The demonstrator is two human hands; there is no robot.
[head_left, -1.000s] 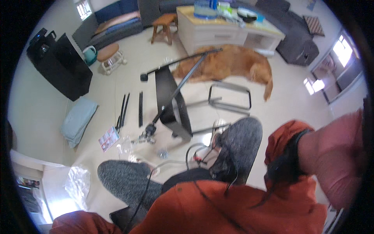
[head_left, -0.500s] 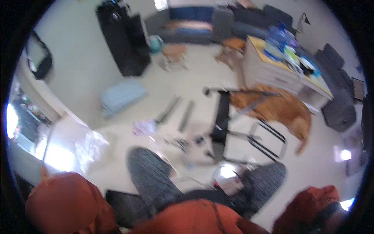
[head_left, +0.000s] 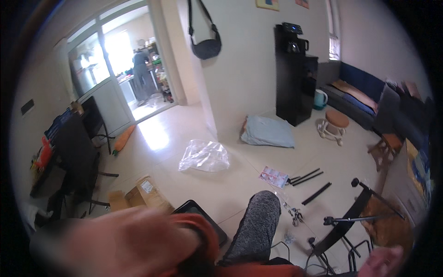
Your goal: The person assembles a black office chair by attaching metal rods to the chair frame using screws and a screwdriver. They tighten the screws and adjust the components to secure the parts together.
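– Where are the hands?

– The left hand (head_left: 124, 244) fills the lower left of the view, raised close to the camera and badly blurred, with an orange sleeve (head_left: 203, 235) behind it. I cannot tell whether its fingers are spread or curled, and nothing shows in it. The right hand (head_left: 383, 261) peeks in at the bottom right edge, also blurred; its fingers cannot be read either.

– What lies nearest to them?

– By the right hand, a black metal frame (head_left: 344, 226) lies on the floor (head_left: 194, 184), tilted, with thin chrome legs (head_left: 350, 254) under it. Next to the person's grey-clad leg (head_left: 256, 221) sits a small heap of fittings (head_left: 294, 214). Three black rods (head_left: 309, 182) lie a little further out, beside an instruction sheet (head_left: 273, 177).

– And by the left hand?

– A flat black panel (head_left: 203, 214) lies on the floor just beyond the sleeve, with a cardboard box (head_left: 145, 194) next to it.

– Anything else?

– A crumpled clear plastic bag (head_left: 204, 156) further off, a blue cushion (head_left: 267, 131) by the wall, and a person standing in the bright room beyond the doorway (head_left: 138, 74).
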